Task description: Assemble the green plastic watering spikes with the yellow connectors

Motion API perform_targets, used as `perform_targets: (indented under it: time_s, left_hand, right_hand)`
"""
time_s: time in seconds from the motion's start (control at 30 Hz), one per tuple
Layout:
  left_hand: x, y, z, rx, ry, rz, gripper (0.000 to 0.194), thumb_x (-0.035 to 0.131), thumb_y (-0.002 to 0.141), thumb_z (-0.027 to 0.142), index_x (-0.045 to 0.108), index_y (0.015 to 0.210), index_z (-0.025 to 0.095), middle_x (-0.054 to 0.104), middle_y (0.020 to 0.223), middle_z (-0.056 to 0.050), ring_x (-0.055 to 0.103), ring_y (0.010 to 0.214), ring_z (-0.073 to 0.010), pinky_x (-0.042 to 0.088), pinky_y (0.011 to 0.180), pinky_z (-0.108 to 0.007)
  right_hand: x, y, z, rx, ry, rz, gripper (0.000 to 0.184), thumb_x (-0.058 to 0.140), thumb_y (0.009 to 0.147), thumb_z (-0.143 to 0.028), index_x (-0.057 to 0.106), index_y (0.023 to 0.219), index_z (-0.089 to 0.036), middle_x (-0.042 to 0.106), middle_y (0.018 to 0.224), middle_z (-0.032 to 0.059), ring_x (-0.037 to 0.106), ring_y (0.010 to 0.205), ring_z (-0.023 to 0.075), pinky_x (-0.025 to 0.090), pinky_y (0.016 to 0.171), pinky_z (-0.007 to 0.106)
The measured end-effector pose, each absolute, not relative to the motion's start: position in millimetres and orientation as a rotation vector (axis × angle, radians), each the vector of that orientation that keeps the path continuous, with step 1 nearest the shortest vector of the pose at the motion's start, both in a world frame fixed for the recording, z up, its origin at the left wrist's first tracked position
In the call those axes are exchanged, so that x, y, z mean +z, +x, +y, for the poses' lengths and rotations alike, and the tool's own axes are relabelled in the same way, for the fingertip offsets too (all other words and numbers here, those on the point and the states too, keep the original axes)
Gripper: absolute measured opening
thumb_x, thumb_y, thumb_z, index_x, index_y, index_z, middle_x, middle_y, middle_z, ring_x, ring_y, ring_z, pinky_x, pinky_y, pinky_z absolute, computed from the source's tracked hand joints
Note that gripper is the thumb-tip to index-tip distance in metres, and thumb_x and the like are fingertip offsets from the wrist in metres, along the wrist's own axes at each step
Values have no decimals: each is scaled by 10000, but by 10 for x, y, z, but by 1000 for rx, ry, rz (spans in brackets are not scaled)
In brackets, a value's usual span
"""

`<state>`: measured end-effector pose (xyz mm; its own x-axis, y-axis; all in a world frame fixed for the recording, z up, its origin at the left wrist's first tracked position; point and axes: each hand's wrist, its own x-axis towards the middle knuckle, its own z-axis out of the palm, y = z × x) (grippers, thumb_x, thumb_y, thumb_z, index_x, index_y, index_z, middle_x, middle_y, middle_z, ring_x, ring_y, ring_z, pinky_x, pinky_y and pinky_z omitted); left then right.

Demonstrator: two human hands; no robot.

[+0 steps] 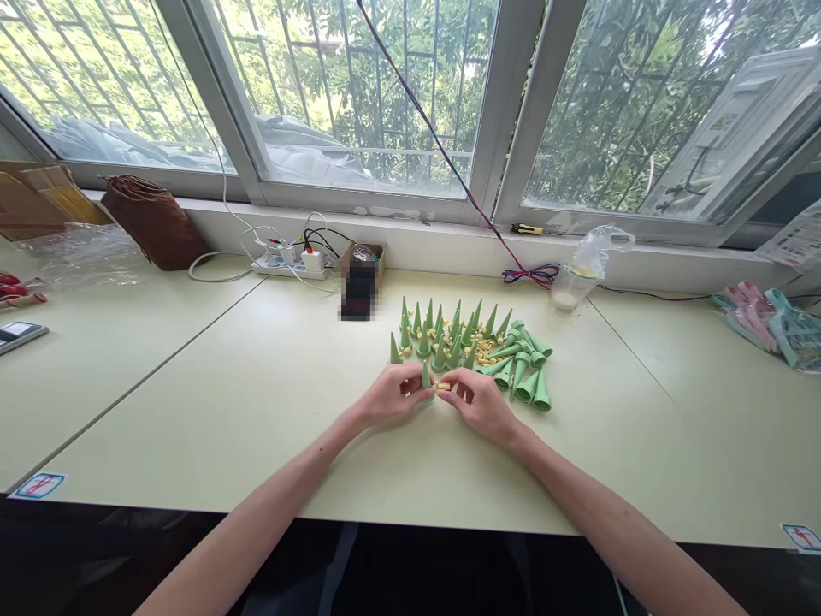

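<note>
My left hand [398,394] is closed around a green plastic cone [426,376], which stands point up close to the table's middle. From the right, my right hand [478,400] pinches a small yellow plastic piece [442,387] against the cone's side; whether it is inserted there I cannot tell. Just beyond my hands stand several upright green cones [439,354] with yellow bits at their bases. A pile of small loose yellow pieces [486,349] lies to their right. Further right, more green cones [524,368] lie on their sides in a heap, open ends outward.
Behind the cones are a small cardboard box [380,263], a power strip [292,263] with plugs, and a plastic cup in a bag [570,284]. A red and blue cable [529,275] runs down from the window. Pink and teal bagged items [770,316] lie far right, a brown bag [154,222] left.
</note>
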<state>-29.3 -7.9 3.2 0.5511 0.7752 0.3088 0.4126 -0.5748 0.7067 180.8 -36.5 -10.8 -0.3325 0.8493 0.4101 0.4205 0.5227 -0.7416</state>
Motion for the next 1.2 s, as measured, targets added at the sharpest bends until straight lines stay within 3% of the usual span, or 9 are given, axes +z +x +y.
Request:
perform_targets:
  time_s: [0.17, 0.33, 0.53, 0.67, 0.9, 1.07, 1.2]
  left_hand:
    - [31, -289, -86, 823, 2202, 939, 143, 609, 862, 291, 676, 852, 165, 454, 601, 38, 402, 562, -94, 360, 531, -214]
    - [24, -290, -86, 816, 2207, 924, 145, 602, 869, 290, 670, 839, 165, 455, 604, 38, 408, 569, -94, 365, 533, -214]
    - [23, -288, -74, 816, 2210, 953, 166, 605, 867, 301, 658, 810, 154, 451, 605, 37, 403, 567, -95, 365, 529, -218]
    - [22, -286, -74, 819, 2203, 961, 157, 609, 859, 295, 654, 808, 153, 437, 598, 43, 400, 563, -93, 361, 525, -215]
    - [25, -290, -82, 824, 2197, 926, 154, 609, 867, 297, 664, 838, 156, 450, 604, 41, 412, 567, -92, 368, 533, -215]
    - [27, -288, -74, 827, 2204, 969, 154, 616, 857, 290, 653, 809, 148, 438, 589, 44, 409, 557, -93, 366, 527, -219]
    - [27, -291, -73, 824, 2213, 963, 151, 611, 861, 286, 652, 814, 148, 434, 593, 42, 399, 559, -94, 361, 526, -222]
  right_hand:
    - [-135, 1805, -351, 635, -1035, -1969, 228, 556, 951, -367, 672, 910, -176, 672, 766, 36, 558, 631, 147, 426, 574, 257]
    - [-136, 1810, -338, 651, -1082, -2012, 350, 469, 990, -372, 647, 765, -172, 614, 649, 10, 501, 575, 134, 371, 564, 255]
    - [-90, 1819, -361, 666, -1080, -2002, 208, 533, 955, -350, 642, 963, -173, 646, 759, 15, 482, 567, 121, 381, 554, 242]
    - [-90, 1822, -361, 669, -1037, -2006, 179, 530, 955, -321, 629, 943, -172, 653, 793, 23, 496, 578, 120, 383, 557, 242]
    - [-115, 1828, -340, 697, -1048, -2015, 335, 446, 998, -316, 605, 741, -172, 604, 646, 4, 500, 563, 121, 372, 575, 245]
    - [-85, 1830, -359, 674, -1082, -2003, 195, 532, 957, -344, 630, 954, -175, 641, 755, 11, 462, 556, 113, 365, 550, 241]
    - [-100, 1829, -363, 685, -1055, -2012, 157, 536, 951, -316, 608, 946, -176, 642, 773, 13, 484, 563, 113, 370, 547, 237]
